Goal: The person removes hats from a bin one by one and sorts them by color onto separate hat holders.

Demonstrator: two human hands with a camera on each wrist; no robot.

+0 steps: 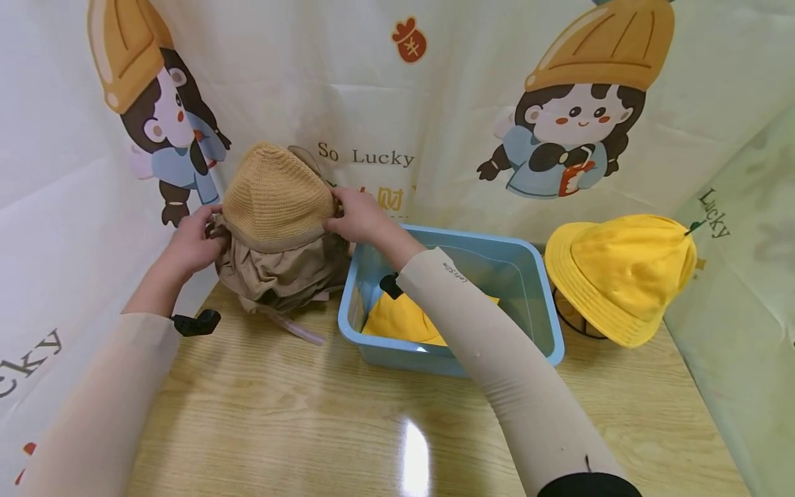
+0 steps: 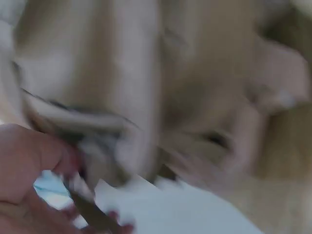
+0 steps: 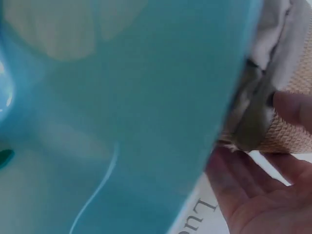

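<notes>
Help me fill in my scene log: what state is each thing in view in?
Woven hat: crown up, over the brown cloth.
Brown cloth: crumpled.
Bin: upright, open, not empty.
Yellow cloth: lying in the bin, partly hidden.
Yellow hat: tilted, crown tip to the right.
Left hand: at the woven hat's left edge, grip unclear.
Right hand: pinching the woven hat's right edge.

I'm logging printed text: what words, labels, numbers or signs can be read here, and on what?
"So Lucky": back curtain.
"财": back curtain; neighbouring character partly hidden by the right hand.
"Lucky": right curtain.
"cky", cut off: left curtain.
"¥"-like sign: red printed pouch.
Right sleeve: lettering too small to read.
"Lu", cut off, right wrist view: back curtain.
</notes>
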